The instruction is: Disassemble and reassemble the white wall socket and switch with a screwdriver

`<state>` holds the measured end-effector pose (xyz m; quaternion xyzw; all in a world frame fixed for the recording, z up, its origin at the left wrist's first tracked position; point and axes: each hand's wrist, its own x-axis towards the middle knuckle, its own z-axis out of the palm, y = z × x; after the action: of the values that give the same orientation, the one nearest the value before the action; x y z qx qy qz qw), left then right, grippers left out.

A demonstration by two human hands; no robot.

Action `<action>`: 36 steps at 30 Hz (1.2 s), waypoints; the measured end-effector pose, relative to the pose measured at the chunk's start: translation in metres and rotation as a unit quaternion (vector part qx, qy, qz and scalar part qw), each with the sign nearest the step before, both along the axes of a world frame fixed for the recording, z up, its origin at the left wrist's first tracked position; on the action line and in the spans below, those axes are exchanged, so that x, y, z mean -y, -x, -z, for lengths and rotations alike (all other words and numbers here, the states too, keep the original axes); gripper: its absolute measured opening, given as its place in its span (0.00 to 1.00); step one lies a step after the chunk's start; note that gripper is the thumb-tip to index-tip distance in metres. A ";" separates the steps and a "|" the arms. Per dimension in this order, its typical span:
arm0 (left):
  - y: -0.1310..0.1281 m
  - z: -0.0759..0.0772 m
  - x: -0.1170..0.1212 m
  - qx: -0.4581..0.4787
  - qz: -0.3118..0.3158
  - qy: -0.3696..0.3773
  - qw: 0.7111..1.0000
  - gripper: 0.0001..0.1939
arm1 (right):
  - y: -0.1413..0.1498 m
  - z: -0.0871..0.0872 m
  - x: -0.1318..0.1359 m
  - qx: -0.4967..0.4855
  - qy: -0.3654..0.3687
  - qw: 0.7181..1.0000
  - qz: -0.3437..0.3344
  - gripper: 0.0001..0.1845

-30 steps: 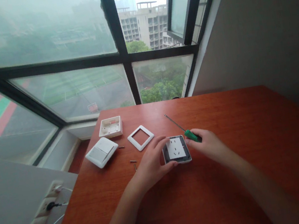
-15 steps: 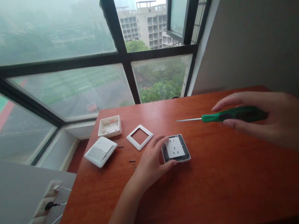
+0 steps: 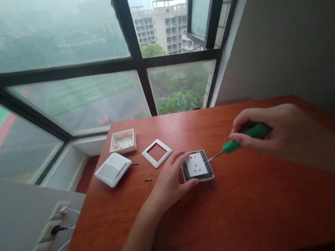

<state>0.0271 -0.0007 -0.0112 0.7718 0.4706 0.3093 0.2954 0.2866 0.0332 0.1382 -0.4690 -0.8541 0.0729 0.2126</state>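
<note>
Record change over last half second: from holding clear in mid-air to angling down and leftward with green-handled screwdriver with slim metal shaft point(image 3: 232, 146), now bringing tip to right edge of white-faced square wall socket with dark grey border point(image 3: 197, 165). Hold handle in right hand point(image 3: 278, 134), fingers and thumb closed around it. Cannot tell whether seated in a recess or merely touching the rim. Judge as a shift from approach to work at that edge. With left hand point(image 3: 171, 179), unmoved, steady socket face up on glossy red-brown wooden table point(image 3: 245, 206), gripping across left part, fingers at far side, thumb at near edge. Note left of socket, untouched and unshifted: small metal screws point(image 3: 148, 179), white square plastic frame point(image 3: 150, 158), white plastic rocker switch point(image 3: 113, 169), open cream plastic box point(image 3: 122, 141).
</note>
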 end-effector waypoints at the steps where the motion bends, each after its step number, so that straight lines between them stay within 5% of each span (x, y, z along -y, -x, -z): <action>1: 0.000 0.000 0.000 0.001 -0.001 0.000 1.000 0.33 | 0.000 0.001 0.000 0.001 0.001 1.000 -0.003 0.08; 36: -0.002 -0.006 0.000 0.009 0.006 -0.005 1.000 0.31 | 0.037 -0.003 -0.028 0.033 -0.014 0.999 -0.020 0.10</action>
<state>0.0290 -0.0009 -0.0050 0.7730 0.4618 0.3172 0.2977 0.2498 0.0608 0.1415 -0.4512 -0.8707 0.0491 0.1892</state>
